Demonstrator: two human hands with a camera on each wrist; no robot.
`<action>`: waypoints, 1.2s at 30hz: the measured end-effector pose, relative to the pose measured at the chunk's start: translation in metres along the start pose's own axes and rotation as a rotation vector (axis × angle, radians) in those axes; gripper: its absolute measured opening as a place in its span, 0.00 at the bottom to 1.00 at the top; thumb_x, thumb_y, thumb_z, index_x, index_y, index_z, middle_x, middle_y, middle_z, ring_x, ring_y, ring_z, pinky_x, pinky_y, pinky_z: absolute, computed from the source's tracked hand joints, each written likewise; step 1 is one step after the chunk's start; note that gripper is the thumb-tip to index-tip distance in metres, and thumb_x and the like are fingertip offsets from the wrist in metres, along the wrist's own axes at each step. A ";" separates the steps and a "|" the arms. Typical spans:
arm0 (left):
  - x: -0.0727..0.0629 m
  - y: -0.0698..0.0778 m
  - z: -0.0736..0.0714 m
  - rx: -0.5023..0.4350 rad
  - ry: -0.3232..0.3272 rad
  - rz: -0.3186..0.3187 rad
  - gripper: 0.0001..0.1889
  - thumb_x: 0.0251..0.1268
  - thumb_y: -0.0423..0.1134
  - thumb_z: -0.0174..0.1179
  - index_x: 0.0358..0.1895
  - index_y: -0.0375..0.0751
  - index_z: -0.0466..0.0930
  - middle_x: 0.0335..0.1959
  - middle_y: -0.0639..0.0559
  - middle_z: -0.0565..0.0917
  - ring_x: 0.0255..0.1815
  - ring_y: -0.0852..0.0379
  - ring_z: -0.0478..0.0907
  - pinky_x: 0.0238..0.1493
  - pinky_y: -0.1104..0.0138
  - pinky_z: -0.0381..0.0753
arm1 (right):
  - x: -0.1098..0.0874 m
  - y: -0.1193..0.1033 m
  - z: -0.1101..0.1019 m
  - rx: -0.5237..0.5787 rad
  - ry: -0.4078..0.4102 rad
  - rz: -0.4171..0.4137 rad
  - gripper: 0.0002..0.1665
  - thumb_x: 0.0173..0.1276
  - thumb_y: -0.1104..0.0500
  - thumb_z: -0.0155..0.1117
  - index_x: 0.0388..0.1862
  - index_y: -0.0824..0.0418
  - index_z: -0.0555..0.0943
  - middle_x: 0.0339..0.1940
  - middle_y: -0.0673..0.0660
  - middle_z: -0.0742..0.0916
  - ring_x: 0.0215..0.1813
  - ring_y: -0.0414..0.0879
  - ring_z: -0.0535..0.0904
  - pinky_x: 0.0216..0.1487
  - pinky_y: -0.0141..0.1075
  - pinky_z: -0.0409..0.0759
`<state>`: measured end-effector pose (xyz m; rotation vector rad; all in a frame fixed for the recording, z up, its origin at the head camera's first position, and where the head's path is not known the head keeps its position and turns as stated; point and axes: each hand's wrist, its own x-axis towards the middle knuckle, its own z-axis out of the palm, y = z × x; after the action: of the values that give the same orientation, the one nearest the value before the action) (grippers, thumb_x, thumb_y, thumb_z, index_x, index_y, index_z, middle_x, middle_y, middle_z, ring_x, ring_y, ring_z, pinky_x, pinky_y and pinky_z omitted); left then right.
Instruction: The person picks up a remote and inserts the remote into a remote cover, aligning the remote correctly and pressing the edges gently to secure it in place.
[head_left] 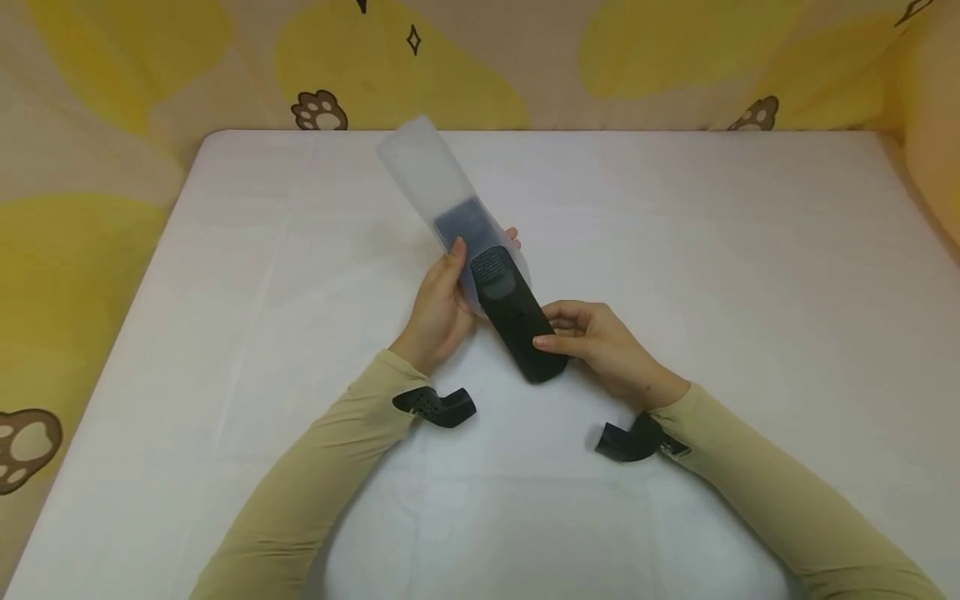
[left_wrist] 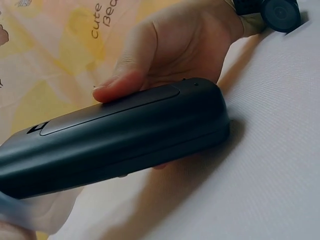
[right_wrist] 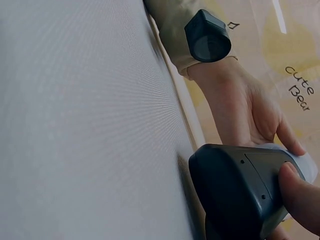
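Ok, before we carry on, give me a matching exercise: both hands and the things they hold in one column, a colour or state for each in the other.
1. Remote
2. Pouch
3. Left hand
4. Right hand

A. holding the pouch
B. translucent
C. pinching the remote
D. black

Pairs: 1-D, 2-B, 3-A, 4-C

"cute Bear" in dark lettering (right_wrist: 299, 89) on the yellow-patterned backdrop cloth (right_wrist: 287, 37)
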<state>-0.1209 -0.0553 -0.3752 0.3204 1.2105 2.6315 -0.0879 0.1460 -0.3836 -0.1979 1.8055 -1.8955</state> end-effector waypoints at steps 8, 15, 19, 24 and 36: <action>0.000 -0.001 0.001 0.009 -0.002 -0.039 0.24 0.78 0.43 0.32 0.68 0.30 0.55 0.68 0.29 0.61 0.68 0.46 0.63 0.67 0.59 0.61 | 0.000 0.001 -0.001 0.008 -0.008 -0.024 0.20 0.62 0.71 0.62 0.52 0.76 0.73 0.42 0.58 0.85 0.41 0.46 0.83 0.44 0.36 0.81; -0.002 -0.002 0.002 0.047 -0.019 -0.077 0.24 0.79 0.42 0.32 0.69 0.30 0.54 0.68 0.32 0.61 0.68 0.49 0.63 0.67 0.59 0.61 | 0.001 0.002 -0.002 0.007 -0.014 -0.038 0.19 0.62 0.71 0.62 0.52 0.76 0.73 0.40 0.58 0.85 0.41 0.46 0.82 0.43 0.35 0.81; -0.002 -0.003 0.002 0.050 -0.024 -0.080 0.24 0.79 0.41 0.33 0.69 0.30 0.54 0.68 0.30 0.61 0.68 0.48 0.63 0.67 0.59 0.61 | 0.001 0.002 -0.001 0.004 -0.010 -0.038 0.19 0.62 0.70 0.62 0.52 0.75 0.74 0.40 0.58 0.85 0.40 0.45 0.82 0.43 0.35 0.80; -0.001 -0.004 0.002 0.069 -0.025 -0.088 0.24 0.79 0.40 0.33 0.69 0.28 0.55 0.67 0.30 0.62 0.68 0.49 0.63 0.67 0.61 0.61 | 0.001 0.002 -0.001 0.020 -0.010 -0.046 0.18 0.63 0.71 0.61 0.52 0.75 0.73 0.40 0.58 0.86 0.40 0.45 0.82 0.43 0.35 0.80; -0.002 -0.006 0.003 0.017 0.012 -0.098 0.24 0.78 0.39 0.34 0.68 0.25 0.54 0.66 0.28 0.62 0.68 0.45 0.63 0.68 0.61 0.60 | 0.001 0.002 -0.001 0.020 -0.021 -0.049 0.20 0.63 0.71 0.60 0.53 0.76 0.72 0.41 0.58 0.85 0.42 0.46 0.82 0.44 0.35 0.80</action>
<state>-0.1170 -0.0498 -0.3785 0.2424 1.2201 2.5445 -0.0892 0.1467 -0.3857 -0.2566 1.7824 -1.9372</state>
